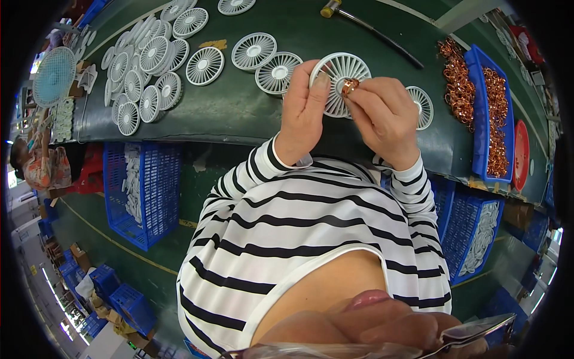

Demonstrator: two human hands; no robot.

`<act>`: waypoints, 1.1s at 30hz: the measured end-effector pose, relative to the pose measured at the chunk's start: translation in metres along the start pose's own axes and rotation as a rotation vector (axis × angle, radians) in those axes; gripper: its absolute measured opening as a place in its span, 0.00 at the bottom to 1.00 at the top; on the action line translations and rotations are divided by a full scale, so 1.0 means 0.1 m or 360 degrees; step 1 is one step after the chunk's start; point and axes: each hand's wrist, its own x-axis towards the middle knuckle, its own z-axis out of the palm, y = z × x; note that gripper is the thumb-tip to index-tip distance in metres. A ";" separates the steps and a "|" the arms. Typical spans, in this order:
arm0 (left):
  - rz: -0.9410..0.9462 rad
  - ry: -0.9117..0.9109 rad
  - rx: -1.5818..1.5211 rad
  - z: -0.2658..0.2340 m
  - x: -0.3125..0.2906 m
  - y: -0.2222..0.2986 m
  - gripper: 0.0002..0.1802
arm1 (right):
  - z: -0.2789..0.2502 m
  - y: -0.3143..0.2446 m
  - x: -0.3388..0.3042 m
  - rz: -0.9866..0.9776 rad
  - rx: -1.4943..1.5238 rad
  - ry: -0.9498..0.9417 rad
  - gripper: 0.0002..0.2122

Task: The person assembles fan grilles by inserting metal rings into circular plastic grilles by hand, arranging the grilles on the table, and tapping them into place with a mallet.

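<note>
My left hand (302,116) grips a white round spoked grille (341,66) by its left rim, thumb on the face. The grille is tilted up toward me above the table edge. In the fingertips of my right hand (385,116) is a shiny copper-coloured ring (349,87), at the hub of the grille. Whether the ring sits on the hub or just in front of it, I cannot tell. Close by on the left lie two more grilles, one (279,73) partly under another (254,51). Another grille (420,107) rests to the right, partly behind my right hand.
A heap of grilles (154,54) covers the table's left part. A hammer (376,33) lies at the back. On the right, loose copper rings (459,84) lie beside a blue tray (476,119) of more rings and a red dish (521,155). Blue crates (162,191) stand below; a person (45,161) is far left.
</note>
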 end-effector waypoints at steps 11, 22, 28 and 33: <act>-0.0210 -0.0122 -0.0283 -0.01 -0.02 -0.08 0.20 | 0.27 -0.11 -0.15 0.0555 -0.0075 0.0089 0.09; -0.0690 -0.0720 -0.0653 -0.22 -0.10 0.12 0.28 | -0.19 0.05 -0.16 0.0106 0.0464 -0.0511 0.14; -0.0032 -0.0825 0.0054 -0.16 -0.09 0.14 0.27 | -0.11 0.01 -0.38 0.0509 0.1103 -0.0329 0.17; 0.0766 -0.0897 0.0575 -0.18 -0.07 0.21 0.28 | -0.18 -0.02 -0.31 0.0285 0.1064 -0.0212 0.19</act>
